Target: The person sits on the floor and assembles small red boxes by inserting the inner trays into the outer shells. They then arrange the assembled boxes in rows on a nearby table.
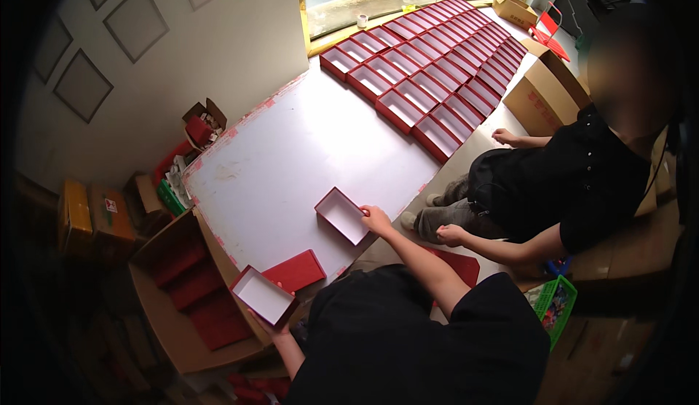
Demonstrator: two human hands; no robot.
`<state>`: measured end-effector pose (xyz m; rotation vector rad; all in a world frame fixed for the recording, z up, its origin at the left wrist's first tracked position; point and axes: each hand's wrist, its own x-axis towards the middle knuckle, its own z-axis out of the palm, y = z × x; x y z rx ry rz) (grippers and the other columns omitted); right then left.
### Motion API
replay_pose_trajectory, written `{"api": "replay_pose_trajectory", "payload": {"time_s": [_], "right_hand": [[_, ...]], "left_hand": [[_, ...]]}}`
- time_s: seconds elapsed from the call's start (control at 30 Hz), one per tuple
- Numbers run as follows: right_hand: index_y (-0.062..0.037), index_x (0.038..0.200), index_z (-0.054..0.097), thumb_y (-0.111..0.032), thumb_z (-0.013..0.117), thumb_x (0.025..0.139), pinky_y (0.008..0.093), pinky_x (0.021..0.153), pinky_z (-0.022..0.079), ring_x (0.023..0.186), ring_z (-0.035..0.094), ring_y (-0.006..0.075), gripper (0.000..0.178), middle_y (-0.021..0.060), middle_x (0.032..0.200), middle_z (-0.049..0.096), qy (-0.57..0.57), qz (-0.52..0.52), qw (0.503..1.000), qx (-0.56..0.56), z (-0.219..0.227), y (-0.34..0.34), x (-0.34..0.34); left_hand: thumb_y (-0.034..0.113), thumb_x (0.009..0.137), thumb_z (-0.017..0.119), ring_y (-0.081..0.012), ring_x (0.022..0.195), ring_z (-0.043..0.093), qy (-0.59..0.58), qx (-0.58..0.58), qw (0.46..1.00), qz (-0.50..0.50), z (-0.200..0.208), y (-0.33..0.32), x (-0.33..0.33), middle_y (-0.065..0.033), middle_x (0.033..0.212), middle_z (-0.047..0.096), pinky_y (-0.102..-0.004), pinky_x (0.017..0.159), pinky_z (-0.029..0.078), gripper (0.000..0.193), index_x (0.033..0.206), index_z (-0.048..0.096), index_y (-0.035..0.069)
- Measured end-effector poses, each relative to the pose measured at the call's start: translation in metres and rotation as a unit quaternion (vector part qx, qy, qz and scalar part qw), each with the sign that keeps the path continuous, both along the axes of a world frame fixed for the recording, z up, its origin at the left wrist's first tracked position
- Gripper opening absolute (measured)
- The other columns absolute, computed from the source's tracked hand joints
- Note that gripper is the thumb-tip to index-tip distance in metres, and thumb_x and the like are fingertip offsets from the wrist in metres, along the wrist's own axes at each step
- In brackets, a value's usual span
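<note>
My left hand [275, 319] grips an open red box with a white inside [261, 294], tilted over the table's near left corner. My right hand [375, 219] is closed on the right edge of a second open red box [339, 214] at the table's near side; whether that box rests on the surface or hangs just above it, I cannot tell. Between the two lies a red box piece [295, 270], its red side up, partly behind the left-hand box. The white table [291, 165] has worn, pink-patched edges.
Rows of open red boxes [429, 70] cover the table's far end by the window. A large carton [175, 332] with red boxes stands at left. Another person [553, 179] stands right of the table, near a tall carton [542, 99]. A green basket [555, 307] sits lower right.
</note>
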<state>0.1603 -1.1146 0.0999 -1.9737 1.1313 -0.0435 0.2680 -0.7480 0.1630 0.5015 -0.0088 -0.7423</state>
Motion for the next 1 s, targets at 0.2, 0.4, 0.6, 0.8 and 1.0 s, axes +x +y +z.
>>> {"api": "replay_pose_trajectory", "payload": {"time_s": [0.2,0.4,0.6,0.8,1.0], "right_hand": [[-0.0151,0.103,0.059,-0.019,0.052,0.067,0.0381,0.074,0.045,0.082,0.057,0.0304,0.036,0.0148,0.088,0.057,0.003,0.020,1.000,-0.001,-0.010,-0.003,-0.004],[-0.0059,0.109,0.054,-0.005,0.050,0.067,0.0245,0.058,0.043,0.063,0.053,0.0120,0.042,0.0035,0.075,0.059,-0.088,0.071,0.985,0.130,-0.012,-0.003,-0.013],[-0.0061,0.118,0.047,-0.003,0.045,0.068,0.0258,0.066,0.043,0.080,0.053,0.0125,0.050,0.0076,0.096,0.058,-0.149,0.034,0.943,0.295,0.007,0.013,0.002],[-0.0078,0.119,0.046,-0.004,0.043,0.070,0.0269,0.075,0.044,0.088,0.052,0.0140,0.049,0.0091,0.111,0.049,-0.262,0.174,0.906,0.284,0.091,0.080,0.048],[-0.0099,0.117,0.044,-0.010,0.051,0.066,0.0392,0.094,0.033,0.111,0.039,0.0348,0.051,0.0196,0.118,0.040,-0.310,0.328,0.892,0.028,0.147,0.128,0.054]], "left_hand": [[0.062,0.077,0.041,-0.0347,0.118,0.035,0.010,0.031,0.999,0.010,-0.009,0.001,-0.001,-0.0109,0.129,0.038,-0.0635,0.090,0.025,0.073,0.133,0.028,0.016],[0.064,0.076,0.042,-0.0317,0.120,0.035,0.077,0.007,0.995,0.057,-0.007,0.004,-0.003,-0.0128,0.129,0.040,-0.0569,0.092,0.029,0.077,0.132,0.030,0.013],[0.057,0.081,0.040,-0.0287,0.111,0.044,0.048,0.098,0.989,0.102,0.009,-0.001,0.001,-0.0097,0.124,0.044,-0.0490,0.089,0.037,0.067,0.128,0.034,0.011],[0.049,0.082,0.046,-0.0245,0.108,0.047,0.074,0.265,0.960,0.061,0.028,-0.033,0.005,-0.0093,0.122,0.046,-0.0377,0.090,0.040,0.063,0.126,0.036,0.006],[0.030,0.083,0.055,-0.0220,0.113,0.040,-0.026,0.345,0.929,0.132,0.030,-0.060,0.006,-0.0092,0.129,0.035,-0.0353,0.091,0.038,0.065,0.134,0.019,0.011]]}}
